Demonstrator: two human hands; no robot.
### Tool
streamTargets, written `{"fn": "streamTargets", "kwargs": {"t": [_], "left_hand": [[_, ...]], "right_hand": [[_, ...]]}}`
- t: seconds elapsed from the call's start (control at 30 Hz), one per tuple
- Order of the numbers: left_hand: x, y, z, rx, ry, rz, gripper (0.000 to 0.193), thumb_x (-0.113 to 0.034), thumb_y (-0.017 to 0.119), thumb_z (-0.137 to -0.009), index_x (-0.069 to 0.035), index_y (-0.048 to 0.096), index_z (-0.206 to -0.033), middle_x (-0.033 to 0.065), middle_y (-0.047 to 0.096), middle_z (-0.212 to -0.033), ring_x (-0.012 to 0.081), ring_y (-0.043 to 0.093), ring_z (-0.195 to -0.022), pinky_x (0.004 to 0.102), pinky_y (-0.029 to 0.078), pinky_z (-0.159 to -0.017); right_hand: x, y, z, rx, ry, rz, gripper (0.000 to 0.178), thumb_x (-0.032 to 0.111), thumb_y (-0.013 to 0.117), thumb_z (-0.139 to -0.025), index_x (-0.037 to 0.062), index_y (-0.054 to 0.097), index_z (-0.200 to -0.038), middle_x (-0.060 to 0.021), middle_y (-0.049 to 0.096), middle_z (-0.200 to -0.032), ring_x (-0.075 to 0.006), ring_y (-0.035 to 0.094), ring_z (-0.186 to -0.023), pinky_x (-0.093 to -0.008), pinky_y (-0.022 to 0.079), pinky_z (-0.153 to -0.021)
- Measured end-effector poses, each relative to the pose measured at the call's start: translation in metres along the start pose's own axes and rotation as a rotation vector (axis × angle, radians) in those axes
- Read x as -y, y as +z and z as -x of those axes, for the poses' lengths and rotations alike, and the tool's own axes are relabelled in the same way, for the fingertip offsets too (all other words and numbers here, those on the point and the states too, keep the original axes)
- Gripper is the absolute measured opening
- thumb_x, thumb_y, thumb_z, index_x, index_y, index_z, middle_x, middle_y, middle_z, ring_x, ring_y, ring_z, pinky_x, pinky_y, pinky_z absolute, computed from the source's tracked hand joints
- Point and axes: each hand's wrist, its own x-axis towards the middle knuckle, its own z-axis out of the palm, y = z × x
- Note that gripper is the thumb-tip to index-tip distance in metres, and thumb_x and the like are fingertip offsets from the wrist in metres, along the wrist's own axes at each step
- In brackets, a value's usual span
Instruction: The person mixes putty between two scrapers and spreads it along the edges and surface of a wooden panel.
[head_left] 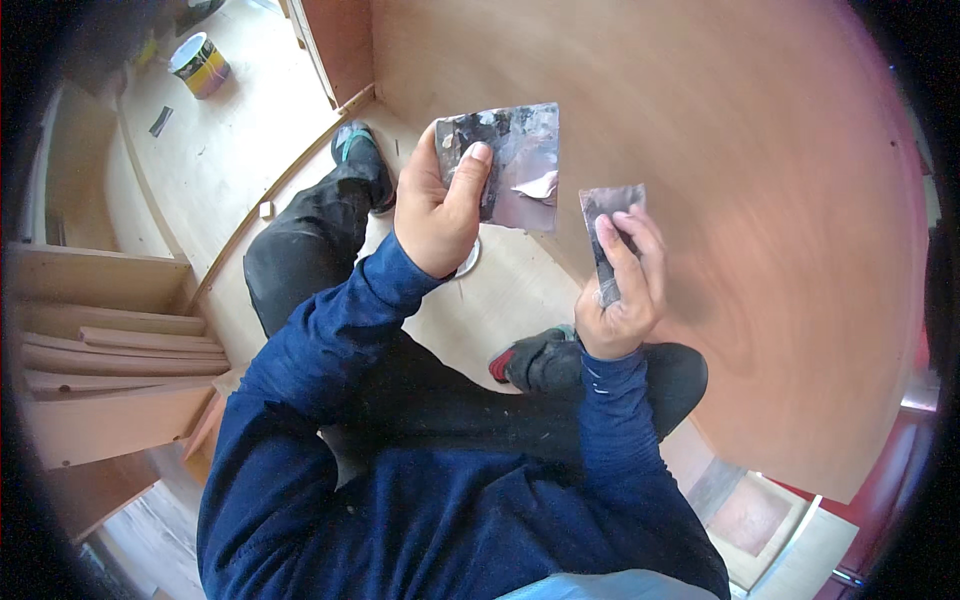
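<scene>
My left hand (440, 205) grips a flat, squarish plate (525, 150) by its left edge, thumb on top. The plate is smeared with dark and grey stains, and a dab of pale putty (538, 187) sits near its lower right corner. To the right, my right hand (628, 290) holds a narrow flat scraper blade (603, 205), fingers pressed along its face. The blade points upward and stands apart from the plate. Both hands are raised in front of a large wooden panel.
The big smooth wooden panel (760, 200) rises at the right. An open tub (200, 66) and a small dark strip (160, 121) lie at the upper left. Stacked wooden boards (130, 345) sit at left. My shoes (360, 150) rest on the wooden floor, legs bent.
</scene>
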Motion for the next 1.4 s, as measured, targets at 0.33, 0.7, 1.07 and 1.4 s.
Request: {"fn": "streamTargets", "kwargs": {"t": [0.33, 0.7, 1.07, 1.4], "left_hand": [[0.003, 0.005, 0.002, 0.062, -0.159, 0.256, 0.02, -0.006, 0.051, -0.097, 0.002, 0.051, -0.115, 0.0058, 0.063, -0.099, 0.0109, 0.061, -0.088, 0.0258, 0.05, -0.079], [-0.007, -0.003, 0.01, 0.143, 0.224, -0.283, 0.016, -0.007, 0.052, -0.096, 0.002, 0.052, -0.11, 0.0093, 0.066, -0.086, 0.0106, 0.061, -0.076, 0.0259, 0.049, -0.068], [-0.006, -0.007, 0.005, 0.011, 0.512, -0.478, 0.019, -0.004, 0.056, -0.093, 0.002, 0.052, -0.11, 0.0065, 0.062, -0.07, 0.01, 0.057, -0.059, 0.0259, 0.044, -0.053], [0.002, -0.006, -0.005, 0.073, -0.471, 0.268, 0.021, -0.007, 0.049, -0.095, 0.0, 0.048, -0.115, 0.0108, 0.064, -0.1, 0.0204, 0.067, -0.085, 0.0339, 0.058, -0.077]], "right_hand": [[0.015, 0.014, -0.007, 0.044, -0.09, -0.131, 0.053, -0.02, 0.054, -0.065, 0.0046, 0.068, -0.11, -0.0148, 0.059, -0.113, -0.0364, 0.056, -0.116, -0.0428, 0.049, -0.095], [-0.001, -0.012, -0.016, 0.087, 0.025, -0.011, 0.053, -0.019, 0.048, -0.062, -0.0003, 0.068, -0.106, -0.0153, 0.063, -0.11, -0.0338, 0.06, -0.11, -0.0411, 0.045, -0.098], [0.018, 0.011, -0.002, 0.569, -0.105, -0.175, 0.048, -0.011, 0.054, -0.059, 0.0037, 0.07, -0.101, -0.0153, 0.063, -0.105, -0.0368, 0.06, -0.103, -0.0433, 0.047, -0.089], [0.006, 0.018, -0.009, -0.068, -0.168, -0.292, 0.049, -0.017, 0.05, -0.071, 0.0009, 0.064, -0.115, -0.0181, 0.058, -0.121, -0.0355, 0.057, -0.118, -0.0434, 0.045, -0.101]]}}
